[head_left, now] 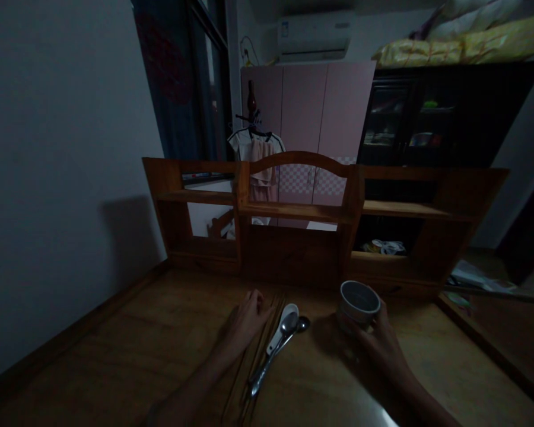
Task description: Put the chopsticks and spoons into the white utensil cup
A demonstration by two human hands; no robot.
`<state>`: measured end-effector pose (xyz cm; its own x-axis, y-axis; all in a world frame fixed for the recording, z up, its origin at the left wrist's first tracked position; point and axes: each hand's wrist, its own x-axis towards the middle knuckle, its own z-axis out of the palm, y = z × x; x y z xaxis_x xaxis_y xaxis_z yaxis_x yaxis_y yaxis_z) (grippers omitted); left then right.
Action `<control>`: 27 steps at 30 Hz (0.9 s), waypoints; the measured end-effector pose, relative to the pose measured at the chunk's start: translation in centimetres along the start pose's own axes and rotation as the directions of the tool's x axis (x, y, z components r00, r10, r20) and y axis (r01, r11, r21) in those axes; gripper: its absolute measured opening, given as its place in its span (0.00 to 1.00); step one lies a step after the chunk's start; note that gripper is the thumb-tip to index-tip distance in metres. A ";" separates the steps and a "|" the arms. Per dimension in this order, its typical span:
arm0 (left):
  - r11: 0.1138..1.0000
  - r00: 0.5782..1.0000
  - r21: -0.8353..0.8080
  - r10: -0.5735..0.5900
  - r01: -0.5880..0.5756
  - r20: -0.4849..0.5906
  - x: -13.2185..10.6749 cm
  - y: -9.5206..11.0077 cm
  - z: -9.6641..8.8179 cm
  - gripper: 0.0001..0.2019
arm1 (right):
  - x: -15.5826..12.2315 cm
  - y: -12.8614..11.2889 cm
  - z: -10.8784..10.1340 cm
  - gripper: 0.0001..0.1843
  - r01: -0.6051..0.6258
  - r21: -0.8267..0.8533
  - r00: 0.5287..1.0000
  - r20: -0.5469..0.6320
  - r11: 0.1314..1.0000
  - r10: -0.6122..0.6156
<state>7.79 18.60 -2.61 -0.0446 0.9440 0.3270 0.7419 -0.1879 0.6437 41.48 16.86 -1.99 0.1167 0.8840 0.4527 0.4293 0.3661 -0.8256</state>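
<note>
My right hand (385,344) grips a small round grey cup (360,296) from its right side, fingers round the far wall and thumb on the near side. The cup's mouth faces up, and its inside looks dark. My left hand (249,314) is over the table, its fingers loosely bent and its thumb held apart, with nothing seen in it. Just right of it lie several long thin chopsticks (260,344). Beside these are a white soup spoon (275,343) and two metal spoons (262,376), partly overlapping, their bowls pointing away from me.
The wooden table (137,350) has a raised edge along the wall at left. A low wooden shelf unit (293,255) stands across its back. Beyond are a pink wardrobe (302,107), a dark cabinet (454,118) and hanging clothes (262,154). The light is dim.
</note>
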 end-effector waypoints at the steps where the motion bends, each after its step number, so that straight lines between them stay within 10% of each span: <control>1: 1.000 1.000 -0.002 0.013 -0.013 0.015 -0.1 0.3 -0.2 0.12 | 0.0 -0.1 0.0 0.53 -0.008 0.005 1.000 0.007 1.000 0.008; 15: 0.987 0.979 -0.087 0.149 -0.137 0.142 -0.6 0.7 1.4 0.18 | -0.2 -1.0 -0.4 0.62 0.054 -0.107 0.987 -0.148 0.993 -0.069; 19: 0.989 0.979 -0.044 0.146 -0.141 0.145 -1.0 0.8 1.3 0.18 | -1.0 -3.5 -1.0 0.47 0.263 -0.219 0.914 -0.256 0.940 -0.315; 27: 0.991 0.988 0.090 0.089 -0.101 0.129 -1.3 0.9 0.9 0.08 | -3.0 -5.9 -0.7 0.38 0.610 -0.269 0.754 -0.090 0.745 -0.650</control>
<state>9.16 17.48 -3.09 0.1083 0.9507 0.2905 0.7998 -0.2569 0.5425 39.18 11.87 1.77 -0.1110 0.4028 0.9085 0.6316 0.7344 -0.2485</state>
